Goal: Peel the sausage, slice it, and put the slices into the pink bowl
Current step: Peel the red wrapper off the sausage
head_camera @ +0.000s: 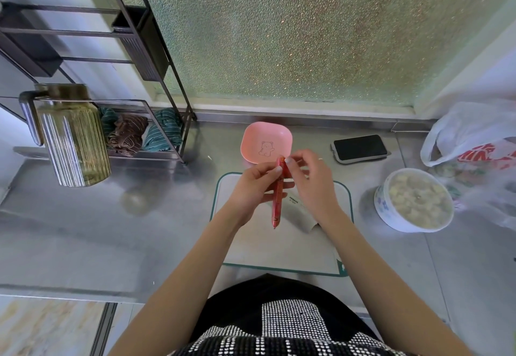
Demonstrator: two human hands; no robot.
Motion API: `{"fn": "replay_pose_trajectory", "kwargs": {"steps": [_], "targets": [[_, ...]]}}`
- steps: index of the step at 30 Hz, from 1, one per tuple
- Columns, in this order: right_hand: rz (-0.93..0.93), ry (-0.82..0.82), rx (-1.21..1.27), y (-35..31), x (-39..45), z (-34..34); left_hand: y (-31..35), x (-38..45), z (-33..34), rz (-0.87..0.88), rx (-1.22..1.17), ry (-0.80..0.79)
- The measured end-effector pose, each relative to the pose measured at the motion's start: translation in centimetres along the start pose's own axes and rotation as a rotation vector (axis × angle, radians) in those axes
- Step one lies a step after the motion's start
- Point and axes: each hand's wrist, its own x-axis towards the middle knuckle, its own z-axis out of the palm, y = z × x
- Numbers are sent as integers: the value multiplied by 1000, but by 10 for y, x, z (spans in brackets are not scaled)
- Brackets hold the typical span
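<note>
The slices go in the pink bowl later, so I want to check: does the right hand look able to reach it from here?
Probably yes. The right hand sits just this side of the pink bowl, nothing standing between them, though it is pinching the sausage tip now.

The counter [83, 230] looks like brushed, dully reflective metal, the pink bowl [266, 145] matt plastic, the sausage [278, 199] wrapped in glossy red film, the far window pane [293, 34] rough pebbled glass, the left jug [71, 138] ribbed and glassy.
</note>
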Motion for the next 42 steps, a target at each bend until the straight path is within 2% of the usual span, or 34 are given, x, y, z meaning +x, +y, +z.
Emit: {"fn": "replay_pose_trajectory", "kwargs": {"steps": [6, 9, 16, 20, 22, 26, 29, 32, 37, 40, 42], "targets": [[-304, -73, -381, 7, 5, 1, 4, -3, -2, -42, 72, 36], [-385, -104, -524, 4, 6, 3, 3, -2, -1, -63, 95, 86], [-457, -215, -411, 9, -9, 4, 0, -1, -1, -55, 219, 131], [-535, -179, -416, 17, -13, -3, -7, -3, 6, -80, 184, 126], [-482, -128, -375, 23, -13, -3, -7, -1, 6, -139, 108, 84], [-210, 9, -244, 30, -9, -4, -10, -3, -4, -411, -10, -191], [-170, 10, -286, 32, -6, -10, -18, -6, -7, -474, -28, -256], [-132, -37, -414, 33, -3, -15, -19, -2, -9, -401, 4, -202], [-68, 4, -571, 37, 3, -14, -18, -2, -11, -288, 7, -268], [-73, 9, -586, 42, 8, -15, -18, -7, -9, -177, 213, -266], [-50, 3, -593, 43, 12, -16, -16, -8, -10, -63, 440, -239]]}}
